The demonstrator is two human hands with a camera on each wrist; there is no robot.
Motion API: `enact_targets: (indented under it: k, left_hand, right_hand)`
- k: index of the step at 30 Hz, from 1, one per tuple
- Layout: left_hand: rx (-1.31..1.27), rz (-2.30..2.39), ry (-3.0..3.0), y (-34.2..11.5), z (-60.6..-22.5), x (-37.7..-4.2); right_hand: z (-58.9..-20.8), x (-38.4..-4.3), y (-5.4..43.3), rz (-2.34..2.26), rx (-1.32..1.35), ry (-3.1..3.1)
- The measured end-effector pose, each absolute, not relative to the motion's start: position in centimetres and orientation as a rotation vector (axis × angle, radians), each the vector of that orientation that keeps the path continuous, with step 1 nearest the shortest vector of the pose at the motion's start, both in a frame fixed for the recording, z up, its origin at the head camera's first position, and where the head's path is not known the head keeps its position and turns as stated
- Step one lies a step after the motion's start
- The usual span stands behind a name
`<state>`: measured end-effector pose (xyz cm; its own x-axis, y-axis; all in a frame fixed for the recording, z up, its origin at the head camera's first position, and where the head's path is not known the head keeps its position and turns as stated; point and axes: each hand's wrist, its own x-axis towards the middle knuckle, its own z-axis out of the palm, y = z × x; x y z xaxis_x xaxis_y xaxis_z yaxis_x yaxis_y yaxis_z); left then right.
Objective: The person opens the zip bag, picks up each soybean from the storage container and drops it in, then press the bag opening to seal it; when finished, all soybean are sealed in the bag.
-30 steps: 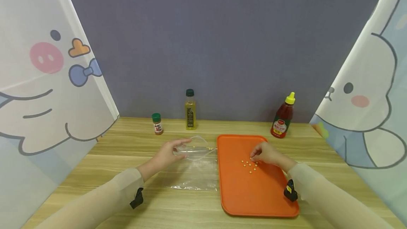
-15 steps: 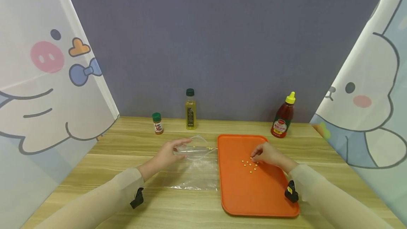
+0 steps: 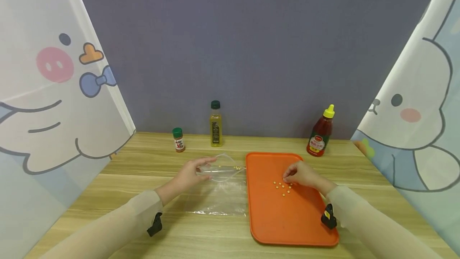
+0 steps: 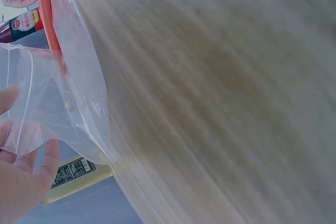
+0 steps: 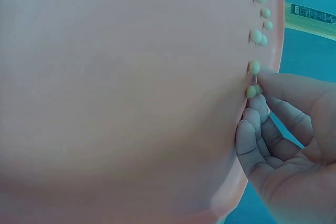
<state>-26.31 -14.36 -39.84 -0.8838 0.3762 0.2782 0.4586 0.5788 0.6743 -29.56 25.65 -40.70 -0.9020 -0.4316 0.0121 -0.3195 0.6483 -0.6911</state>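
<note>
One tabletop (image 3: 179,233) carries all items. The tray (image 3: 284,227) occupies its right side, long axis near to far. The bag (image 3: 215,199) lies flat left of the tray, its mouth at the far end, gaping and running left to right; the mouth's right corner reaches the tray's left rim. That rim stands between mouth and beans. The left hand (image 3: 191,174) is at the mouth's left end: grip wide, thumb and fingers apart, holding the bag. The right hand (image 3: 301,174), nearer the beans, is over the tray: grip narrow, apparently pinching one bean (image 5: 258,88). The sauce bottle (image 3: 318,137) stands beyond the tray's far right corner; the oil bottle (image 3: 216,129) stands far of the bag, the jar (image 3: 179,140) to its left. All three are outside the line from beans to mouth. Loose beans (image 3: 283,186) lie just near and left of the right fingertips; several more are in the bag.
</note>
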Motion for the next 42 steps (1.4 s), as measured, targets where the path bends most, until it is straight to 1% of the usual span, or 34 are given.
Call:
enact_targets:
  k: [9,19,26,34,42]
  left_hand:
    - [-0.708,-1.193,-2.702,-14.4,-39.9,-26.3]
    - [-0.696,-1.179,-2.707,-14.3,-39.6,-26.3]
    - [-0.699,-1.188,-2.711,-14.2,-39.6,-26.3]
    - [-0.711,-1.202,-2.704,-14.1,-39.4,-26.5]
    - [-0.704,-1.201,-2.719,-13.9,-39.5,-26.6]
  right_hand:
    - [-39.8,-29.8,25.6,-1.161,-0.600,2.693]
    - [-36.6,-31.0,24.3,-1.172,-0.556,2.787]
    - [-35.3,-31.8,21.6,-1.189,-0.616,2.818]
    - [-33.7,-31.7,17.9,-1.295,-0.713,2.759]
    - [-33.3,-31.3,14.1,-1.373,-0.777,2.638]
